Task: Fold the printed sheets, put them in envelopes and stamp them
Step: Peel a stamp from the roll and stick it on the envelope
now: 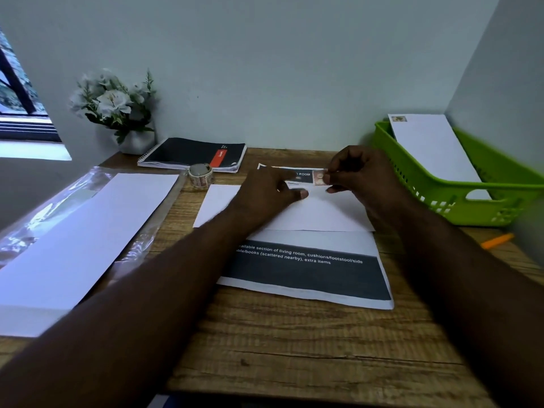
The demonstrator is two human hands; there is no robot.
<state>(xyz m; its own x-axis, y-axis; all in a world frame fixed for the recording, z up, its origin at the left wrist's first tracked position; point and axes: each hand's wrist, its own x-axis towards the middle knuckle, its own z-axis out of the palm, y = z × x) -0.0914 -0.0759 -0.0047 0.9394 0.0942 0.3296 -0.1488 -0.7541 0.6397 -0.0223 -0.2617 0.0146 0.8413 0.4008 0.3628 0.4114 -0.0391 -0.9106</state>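
A white envelope (312, 213) lies across a printed sheet (309, 272) with dark bands and white text in the middle of the wooden desk. My right hand (362, 178) pinches a small reddish stamp (319, 177) above the envelope's far edge. My left hand (270, 192) rests on the envelope just left of the stamp, thumb pointing toward it. A roll of stamps (201, 175) stands further left. A stamped white envelope (432, 151) leans in the green basket (459, 207) at the right.
A stack of blank envelopes (73, 240) on clear plastic wrapping fills the left side. A black spiral notebook (191, 154) and a pot of white flowers (117, 110) stand at the back. An orange pen (497, 241) lies at the right edge.
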